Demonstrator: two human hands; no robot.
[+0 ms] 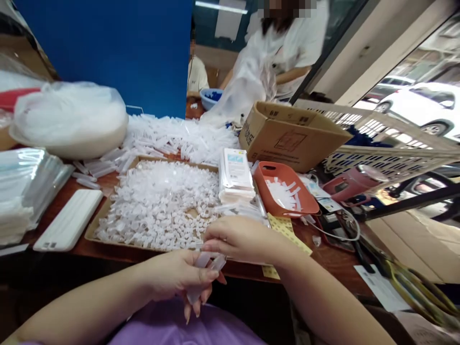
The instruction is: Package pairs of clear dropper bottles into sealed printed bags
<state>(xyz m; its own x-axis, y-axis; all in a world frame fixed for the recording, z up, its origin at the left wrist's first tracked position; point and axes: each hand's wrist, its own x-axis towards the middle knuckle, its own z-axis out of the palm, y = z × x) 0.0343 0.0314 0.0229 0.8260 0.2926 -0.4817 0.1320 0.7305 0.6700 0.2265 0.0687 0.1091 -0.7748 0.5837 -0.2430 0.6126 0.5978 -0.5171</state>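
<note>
My left hand [172, 274] is closed around a few translucent plastic tubes [217, 262], just in front of the table edge and above my lap. My right hand [239, 238] meets it from the right, its fingers pinched together at the upper ends of the tubes. Whatever sits between those right fingertips is hidden. Right behind both hands lies a shallow cardboard tray [94, 229] heaped with small clear plastic caps [158, 201]. A large pile of similar translucent tubes [172, 136] spreads over the table beyond the tray.
A stack of printed packets [235, 172] stands at the tray's right, beside an orange basket [261, 184] with white strips. Behind are a cardboard box [287, 139] and a white crate [402, 155]. Scissors [413, 287] lie far right. Bagged goods [68, 120] fill the left. A co-worker [283, 48] stands opposite.
</note>
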